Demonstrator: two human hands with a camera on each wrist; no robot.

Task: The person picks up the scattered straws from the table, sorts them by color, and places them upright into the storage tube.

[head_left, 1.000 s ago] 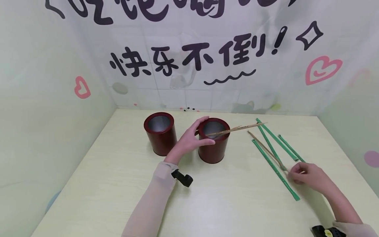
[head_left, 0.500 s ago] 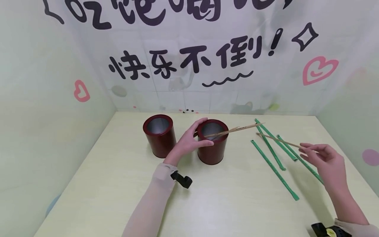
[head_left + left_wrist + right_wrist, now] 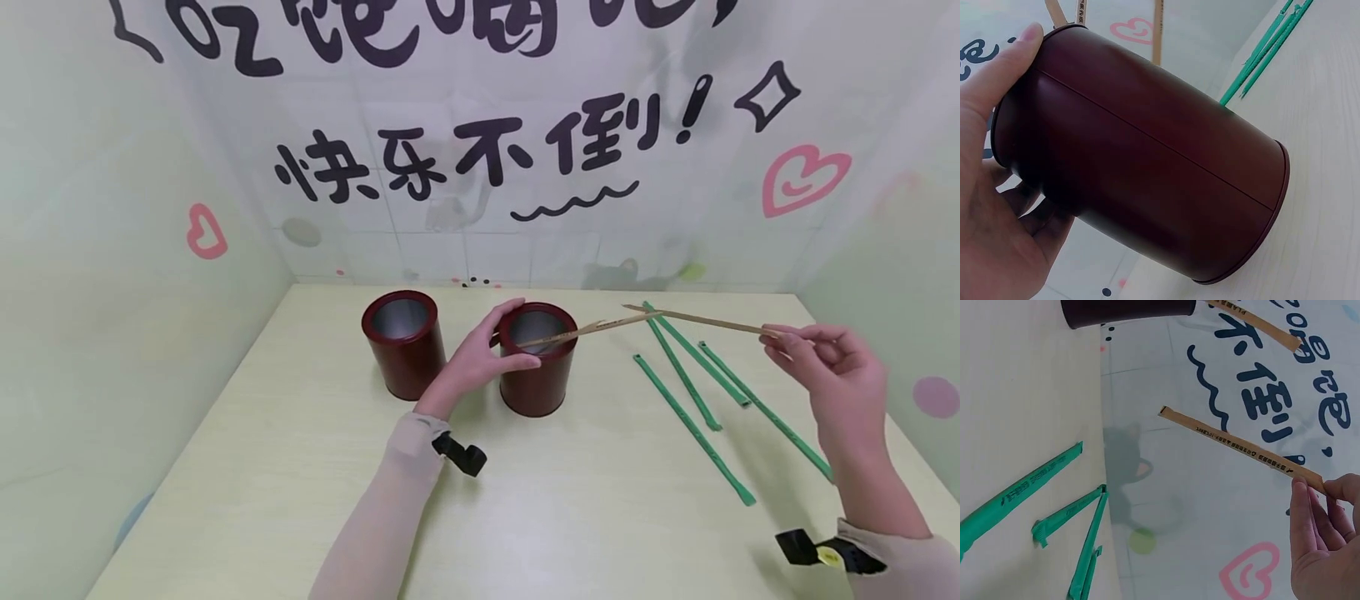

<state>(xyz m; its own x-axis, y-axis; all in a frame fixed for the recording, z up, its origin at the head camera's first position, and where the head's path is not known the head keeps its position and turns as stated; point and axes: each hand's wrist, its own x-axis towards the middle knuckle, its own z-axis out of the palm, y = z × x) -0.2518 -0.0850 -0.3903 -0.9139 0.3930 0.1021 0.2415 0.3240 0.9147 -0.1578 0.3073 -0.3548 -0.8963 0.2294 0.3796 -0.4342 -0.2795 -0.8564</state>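
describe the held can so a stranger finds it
On the pale table, take the dark red can nearer the green strips. The left hand grips its top and a brown strip pokes out; its matching neighbour has neither.

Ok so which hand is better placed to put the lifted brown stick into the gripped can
The right hand, most likely: it pinches the brown stick, whose free end points toward the can. The left hand is busy gripping that can near its rim.

Dark red canisters point(image 3: 534, 390), green strips point(image 3: 1025, 487), brown sticks point(image 3: 1241, 448) with black lettering
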